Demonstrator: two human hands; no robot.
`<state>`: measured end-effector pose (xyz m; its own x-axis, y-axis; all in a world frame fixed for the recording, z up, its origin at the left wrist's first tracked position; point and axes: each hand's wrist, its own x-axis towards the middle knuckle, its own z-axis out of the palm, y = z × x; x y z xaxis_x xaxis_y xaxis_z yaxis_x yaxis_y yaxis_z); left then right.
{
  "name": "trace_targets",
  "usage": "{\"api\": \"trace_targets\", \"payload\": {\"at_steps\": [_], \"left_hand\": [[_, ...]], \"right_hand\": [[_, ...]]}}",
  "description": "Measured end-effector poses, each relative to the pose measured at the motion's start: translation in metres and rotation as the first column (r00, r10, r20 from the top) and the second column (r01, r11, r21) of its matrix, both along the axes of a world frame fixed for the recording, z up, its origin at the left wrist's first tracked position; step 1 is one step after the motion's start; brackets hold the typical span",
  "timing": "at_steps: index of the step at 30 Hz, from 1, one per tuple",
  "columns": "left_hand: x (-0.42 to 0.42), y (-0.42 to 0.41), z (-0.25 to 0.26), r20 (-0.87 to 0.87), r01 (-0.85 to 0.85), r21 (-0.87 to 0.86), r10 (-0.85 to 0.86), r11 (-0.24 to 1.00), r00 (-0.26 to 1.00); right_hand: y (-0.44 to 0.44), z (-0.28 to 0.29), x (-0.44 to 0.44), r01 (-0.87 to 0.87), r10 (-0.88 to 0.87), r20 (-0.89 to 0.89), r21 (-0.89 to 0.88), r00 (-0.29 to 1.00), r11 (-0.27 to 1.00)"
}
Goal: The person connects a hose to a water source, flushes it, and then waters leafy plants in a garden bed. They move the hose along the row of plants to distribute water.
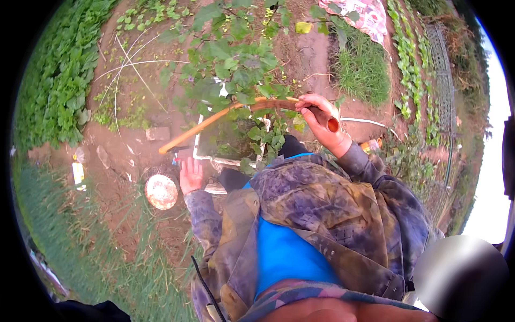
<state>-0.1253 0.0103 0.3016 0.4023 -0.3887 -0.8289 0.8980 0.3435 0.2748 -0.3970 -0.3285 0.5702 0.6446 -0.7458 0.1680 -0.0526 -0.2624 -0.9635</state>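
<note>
My right hand [320, 122] is closed around the near end of a long pole [201, 128], brown by the hand and yellow-orange farther along. Its round end shows past my palm. The pole looks curved in this wide view and runs left behind leaves. At its far left end is a small dark piece [180, 149], too small to make out. My left hand [191, 176] is held out with fingers extended and nothing in it, just below that piece. A leafy plant [241, 60] covers part of the pole and of a white-rimmed rectangular box [196, 139].
A round, stained pale object [161, 192] lies left of my left hand. A brick [157, 133], dry stalks [128, 63] and a plastic bottle [78, 171] are on the soil. Another bottle [371, 145] and a white tube [368, 121] lie at right. Leafy greens [60, 72] grow at left.
</note>
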Motion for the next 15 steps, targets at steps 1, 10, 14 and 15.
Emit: {"api": "trace_targets", "payload": {"at_steps": [1,10,14,15], "left_hand": [[-0.001,0.005,0.007,-0.002,0.017,0.049,-0.017,0.999,1.000],[0.082,-0.031,0.017,-0.092,0.504,0.059,-0.498,0.862,0.862],[0.121,-0.051,0.024,-0.008,0.557,0.147,-0.562,0.817,0.827],[0.128,-0.056,0.025,0.011,0.552,0.147,-0.559,0.821,0.829]], "right_hand": [[-0.003,-0.005,-0.029,0.102,-0.107,-0.065,-0.077,0.992,0.992],[0.140,-0.151,-0.282,0.991,-0.962,-0.259,-0.071,0.089,0.111],[0.244,-0.209,-0.357,0.953,-0.927,-0.234,0.012,-0.292,-0.303],[0.257,-0.213,-0.364,0.929,-0.907,-0.245,0.051,-0.344,-0.366]]}}
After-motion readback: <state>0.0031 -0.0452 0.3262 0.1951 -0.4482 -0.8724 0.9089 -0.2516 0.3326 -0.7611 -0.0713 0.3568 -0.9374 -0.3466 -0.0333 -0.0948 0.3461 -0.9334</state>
